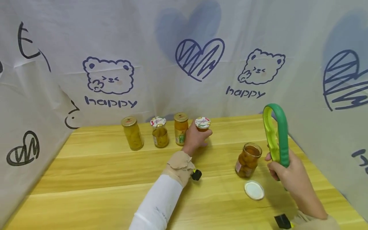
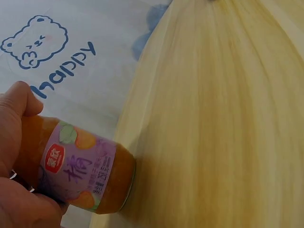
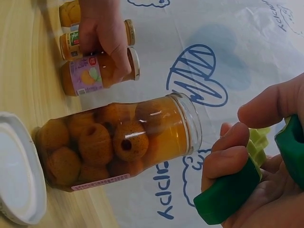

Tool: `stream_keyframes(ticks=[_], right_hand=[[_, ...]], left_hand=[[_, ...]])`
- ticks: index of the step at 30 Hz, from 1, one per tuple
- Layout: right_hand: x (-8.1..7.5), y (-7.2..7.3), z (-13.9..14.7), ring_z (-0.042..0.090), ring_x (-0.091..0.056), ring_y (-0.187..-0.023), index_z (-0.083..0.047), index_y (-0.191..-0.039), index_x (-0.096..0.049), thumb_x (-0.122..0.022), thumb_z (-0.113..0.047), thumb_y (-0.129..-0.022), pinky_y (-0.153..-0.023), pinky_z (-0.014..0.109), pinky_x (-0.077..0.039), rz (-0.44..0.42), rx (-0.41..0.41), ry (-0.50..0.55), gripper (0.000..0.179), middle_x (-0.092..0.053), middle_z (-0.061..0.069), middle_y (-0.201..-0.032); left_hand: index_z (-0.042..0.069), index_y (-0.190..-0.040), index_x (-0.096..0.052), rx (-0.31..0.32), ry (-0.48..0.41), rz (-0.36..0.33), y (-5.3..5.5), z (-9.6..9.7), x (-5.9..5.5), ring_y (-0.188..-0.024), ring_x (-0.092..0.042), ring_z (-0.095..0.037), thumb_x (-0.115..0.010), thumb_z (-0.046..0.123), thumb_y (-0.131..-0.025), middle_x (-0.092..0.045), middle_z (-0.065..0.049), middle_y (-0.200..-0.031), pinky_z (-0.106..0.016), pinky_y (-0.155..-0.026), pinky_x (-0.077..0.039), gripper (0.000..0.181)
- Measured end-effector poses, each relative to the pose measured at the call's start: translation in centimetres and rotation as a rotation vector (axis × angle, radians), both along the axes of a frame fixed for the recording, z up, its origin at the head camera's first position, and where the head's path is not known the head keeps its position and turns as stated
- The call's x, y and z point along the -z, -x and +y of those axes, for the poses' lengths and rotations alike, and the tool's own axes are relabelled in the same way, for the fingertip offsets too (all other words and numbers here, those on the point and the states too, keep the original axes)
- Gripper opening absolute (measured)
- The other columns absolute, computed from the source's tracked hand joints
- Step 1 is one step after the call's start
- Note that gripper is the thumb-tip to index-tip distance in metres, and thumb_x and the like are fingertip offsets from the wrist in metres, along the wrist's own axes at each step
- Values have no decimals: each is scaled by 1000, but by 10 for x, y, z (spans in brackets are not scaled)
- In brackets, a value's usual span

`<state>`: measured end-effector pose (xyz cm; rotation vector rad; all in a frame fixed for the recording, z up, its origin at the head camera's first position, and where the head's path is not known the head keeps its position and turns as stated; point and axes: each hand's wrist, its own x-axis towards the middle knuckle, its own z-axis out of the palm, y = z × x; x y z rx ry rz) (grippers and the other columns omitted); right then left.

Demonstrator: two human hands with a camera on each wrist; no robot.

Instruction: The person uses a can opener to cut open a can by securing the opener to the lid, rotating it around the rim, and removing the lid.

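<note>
My left hand [image 1: 196, 136] grips a glass jar of orange fruit [image 2: 78, 166] near its top. The jar has a purple label and a white patterned lid [image 1: 203, 122], and it stands at the back of the table. My right hand [image 1: 291, 177] holds a green jar opener [image 1: 283, 137], a loop with a light green toothed inner side, raised upright at the right. Left of this hand stands an uncovered jar of brown round fruit in liquid [image 1: 246, 163]. A lid [image 1: 254, 190] lies with its white inside up in front of it.
Left of the gripped jar stand a gold-lidded jar [image 1: 181, 127], a jar with a patterned lid [image 1: 160, 135] and a tall gold-lidded jar [image 1: 133, 135]. A white cloth [image 1: 155, 64] with drawings hangs behind the wooden table [image 1: 100, 179] and along its sides.
</note>
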<state>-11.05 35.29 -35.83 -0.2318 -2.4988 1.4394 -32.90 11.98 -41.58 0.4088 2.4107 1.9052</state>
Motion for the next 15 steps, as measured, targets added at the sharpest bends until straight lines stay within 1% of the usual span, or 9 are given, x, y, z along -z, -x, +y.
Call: stream_keyframes(ticks=[3, 7, 9, 12, 15], right_hand=[[-2, 1, 1, 15, -52, -57, -1, -114, -54, -56, -1, -97, -52, 32, -47, 11, -3, -7, 17, -56, 1, -68], [-1, 0, 0, 16, -52, -56, 0, -113, -54, -56, 0, -96, -52, 32, -48, 7, -8, 1, 17, -56, 1, -66], [-1, 0, 0, 15, -52, -57, 0, -115, -54, -56, -1, -97, -52, 32, -48, -9, -3, -7, 18, -56, 1, -68], [2, 1, -2, 14, -52, -58, -1, -117, -54, -56, -4, -98, -53, 32, -48, -27, 7, -21, 19, -57, 2, -70], [3, 1, -4, 14, -52, -59, -1, -119, -53, -56, -6, -99, -53, 32, -47, -41, -2, -42, 21, -57, 3, -72]], left_hand=[[14, -144, -47, 39, -3, 3, -3, -4, -2, -122, -65, -31, -74, 25, -90, -64, -14, -134, -39, -79, -64, 61], [14, -143, -46, 83, -25, -30, -9, -8, 0, -121, -65, -32, -73, 22, -92, -63, -15, -134, -41, -74, -65, 59], [13, -142, -47, 108, -41, -38, -12, -9, 2, -121, -64, -32, -73, 21, -92, -62, -16, -134, -41, -74, -65, 57], [13, -142, -47, 150, -45, -27, -17, -14, 2, -123, -63, -31, -72, 21, -93, -61, -16, -135, -40, -78, -63, 55], [11, -141, -46, 193, -21, -1, -22, -18, 3, -122, -62, -31, -71, 22, -94, -61, -16, -136, -39, -85, -62, 54]])
